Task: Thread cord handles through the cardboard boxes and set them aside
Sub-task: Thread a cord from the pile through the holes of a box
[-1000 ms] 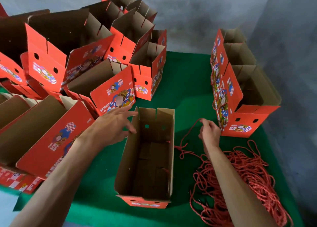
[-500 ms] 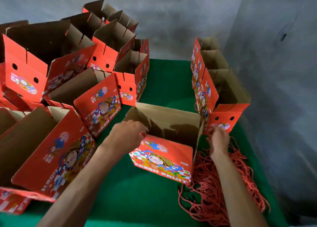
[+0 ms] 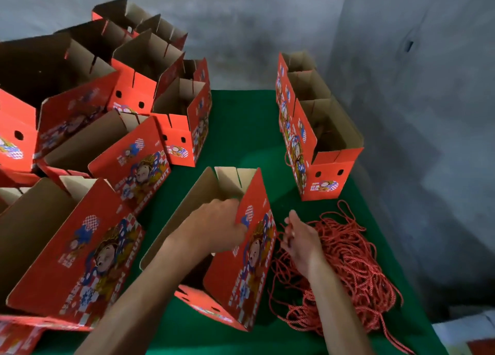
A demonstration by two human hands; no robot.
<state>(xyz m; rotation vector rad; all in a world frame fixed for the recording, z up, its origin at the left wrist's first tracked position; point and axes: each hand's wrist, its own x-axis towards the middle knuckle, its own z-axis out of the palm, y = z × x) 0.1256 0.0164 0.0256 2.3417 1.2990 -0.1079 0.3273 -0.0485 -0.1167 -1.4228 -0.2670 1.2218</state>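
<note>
A: Your left hand (image 3: 214, 228) has its grip curled over the top edge of the open box (image 3: 241, 253) in front of you, holding its printed side wall

B: And my right?

A: Your right hand (image 3: 300, 242) sits just beside that wall, fingers pinched on what looks like a strand from the red cord pile (image 3: 345, 269); blur hides the exact hold

B: How far along am I?

A: This box shows no handle yet. The row of boxes on the right (image 3: 321, 145) of the green counter (image 3: 241, 129) seems finished, a cord loop hanging on the nearest. The big stack on the left (image 3: 88, 129) appears unthreaded, so most work remains
</note>
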